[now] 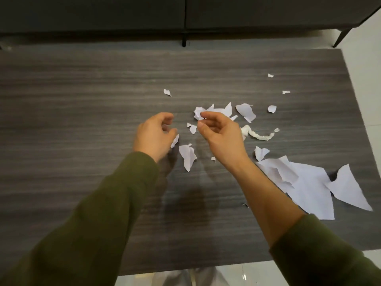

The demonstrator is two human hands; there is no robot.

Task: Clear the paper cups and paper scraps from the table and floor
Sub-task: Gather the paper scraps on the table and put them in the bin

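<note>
Head view: the right hand (218,133) pinches a crumpled scrap (198,113) above the table (82,100) centre; the left hand (153,135) curls beside a sliver (175,140), grip unclear; the remaining scraps (246,112) lie rightward, featherlight and limp, probably best pinched by raised edges.

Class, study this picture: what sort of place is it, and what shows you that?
Probably a living room at home: a dark wood-grain table, a dark sofa or cabinet on thin legs behind it, and glossy pale floor tiles.
</note>
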